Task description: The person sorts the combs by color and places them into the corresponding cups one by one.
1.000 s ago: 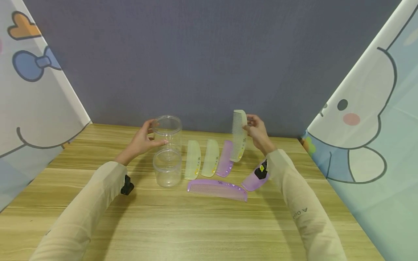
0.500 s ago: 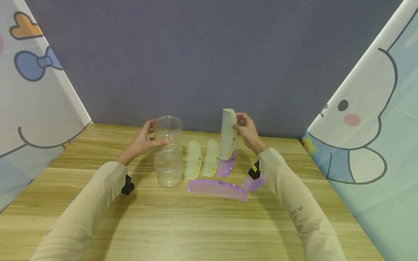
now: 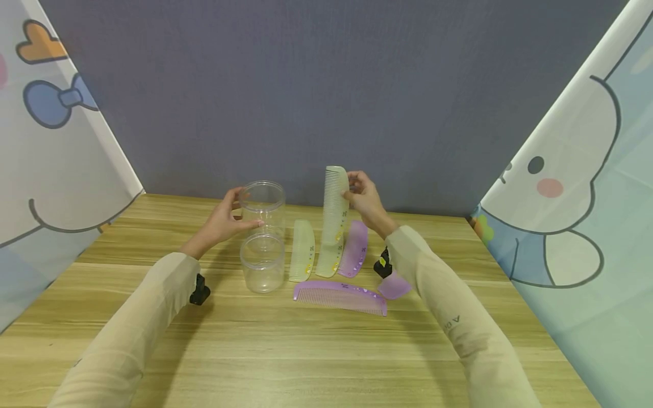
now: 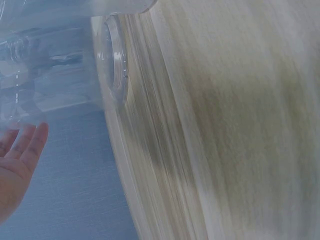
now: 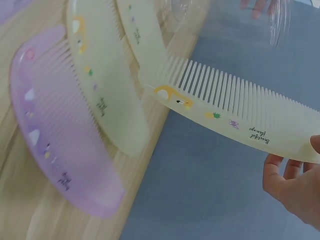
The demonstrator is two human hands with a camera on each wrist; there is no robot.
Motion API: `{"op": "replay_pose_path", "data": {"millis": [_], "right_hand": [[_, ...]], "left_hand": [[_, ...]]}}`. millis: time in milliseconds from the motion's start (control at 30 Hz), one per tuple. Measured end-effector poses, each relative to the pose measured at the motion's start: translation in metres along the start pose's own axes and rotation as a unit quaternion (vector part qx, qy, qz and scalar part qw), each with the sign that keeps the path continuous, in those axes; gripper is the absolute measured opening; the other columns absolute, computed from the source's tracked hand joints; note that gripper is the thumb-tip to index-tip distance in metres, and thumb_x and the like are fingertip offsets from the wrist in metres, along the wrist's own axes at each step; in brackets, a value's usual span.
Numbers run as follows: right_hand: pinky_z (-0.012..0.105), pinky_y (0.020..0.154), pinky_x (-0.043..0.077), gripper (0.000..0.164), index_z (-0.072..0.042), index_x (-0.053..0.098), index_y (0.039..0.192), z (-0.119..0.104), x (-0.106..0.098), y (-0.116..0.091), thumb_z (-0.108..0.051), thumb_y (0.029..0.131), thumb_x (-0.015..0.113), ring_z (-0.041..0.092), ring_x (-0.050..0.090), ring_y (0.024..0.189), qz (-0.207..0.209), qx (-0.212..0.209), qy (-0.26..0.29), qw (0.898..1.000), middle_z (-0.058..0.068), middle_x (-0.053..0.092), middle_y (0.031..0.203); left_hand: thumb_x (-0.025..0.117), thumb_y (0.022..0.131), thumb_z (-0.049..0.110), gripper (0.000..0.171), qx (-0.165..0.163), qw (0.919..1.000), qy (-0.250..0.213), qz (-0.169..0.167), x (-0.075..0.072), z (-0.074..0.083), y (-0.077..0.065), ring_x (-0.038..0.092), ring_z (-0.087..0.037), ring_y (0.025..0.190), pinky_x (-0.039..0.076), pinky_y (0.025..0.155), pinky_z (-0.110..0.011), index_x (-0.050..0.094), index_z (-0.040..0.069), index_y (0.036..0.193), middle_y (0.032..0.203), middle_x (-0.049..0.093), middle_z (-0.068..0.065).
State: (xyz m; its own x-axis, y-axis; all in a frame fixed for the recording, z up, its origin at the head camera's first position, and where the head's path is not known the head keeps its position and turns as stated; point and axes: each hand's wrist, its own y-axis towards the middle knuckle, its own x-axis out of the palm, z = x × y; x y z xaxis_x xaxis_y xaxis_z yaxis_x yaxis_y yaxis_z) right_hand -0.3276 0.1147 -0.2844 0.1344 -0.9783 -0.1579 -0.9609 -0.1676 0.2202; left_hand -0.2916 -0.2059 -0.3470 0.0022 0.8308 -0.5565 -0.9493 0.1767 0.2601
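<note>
My right hand (image 3: 366,199) pinches a pale yellow comb (image 3: 334,204) by its upper spine and holds it upright, teeth to the left. In the head view it overlaps a second yellow comb (image 3: 328,265) lying below. The right wrist view shows the held comb (image 5: 215,117) with a printed yellow figure and small lettering. On the left, my left hand (image 3: 221,220) grips the rear clear plastic jar (image 3: 272,214), thumb in front and fingers behind. Another clear jar (image 3: 262,275) stands just before it. A third yellow comb (image 3: 302,249) lies right of the jars.
A purple comb (image 3: 354,249) lies right of the yellow ones, and another purple comb (image 3: 339,296) lies crosswise in front. One more purple piece (image 3: 394,287) is partly hidden under my right sleeve. A dark grey panel (image 3: 326,102) rises behind the wooden table (image 3: 285,357).
My right hand has moved left with the yellow comb, from over the upright-lying purple comb to over the middle yellow one. My left hand and both jars have stayed put.
</note>
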Motion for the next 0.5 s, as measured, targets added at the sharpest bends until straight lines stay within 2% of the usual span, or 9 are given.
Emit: {"op": "replay_pose_path", "data": {"millis": [267, 500], "right_hand": [[0.028, 0.073, 0.047, 0.034, -0.002, 0.047, 0.118, -0.011, 0.018, 0.004, 0.006, 0.086, 0.054, 0.015, 0.052, 0.085, -0.007, -0.029, -0.004, 1.000, 0.005, 0.055, 0.097], [0.027, 0.067, 0.046, 0.031, -0.007, 0.051, 0.113, -0.022, 0.030, 0.011, 0.006, 0.085, 0.056, 0.015, 0.054, 0.084, -0.005, -0.038, 0.000, 0.999, 0.004, 0.057, 0.096]], "left_hand": [[0.077, 0.072, 0.033, 0.100, 0.003, 1.0000, -0.001, 0.000, 0.000, -0.001, 0.000, 0.034, -0.043, 0.128, 0.041, 0.097, -0.055, 0.012, 0.006, 0.144, 0.144, 0.031, -0.019], [0.077, 0.072, 0.032, 0.100, 0.007, 1.0000, 0.001, 0.003, 0.000, -0.001, 0.000, 0.034, -0.043, 0.127, 0.042, 0.096, -0.055, 0.013, 0.006, 0.143, 0.144, 0.032, -0.019]]}}
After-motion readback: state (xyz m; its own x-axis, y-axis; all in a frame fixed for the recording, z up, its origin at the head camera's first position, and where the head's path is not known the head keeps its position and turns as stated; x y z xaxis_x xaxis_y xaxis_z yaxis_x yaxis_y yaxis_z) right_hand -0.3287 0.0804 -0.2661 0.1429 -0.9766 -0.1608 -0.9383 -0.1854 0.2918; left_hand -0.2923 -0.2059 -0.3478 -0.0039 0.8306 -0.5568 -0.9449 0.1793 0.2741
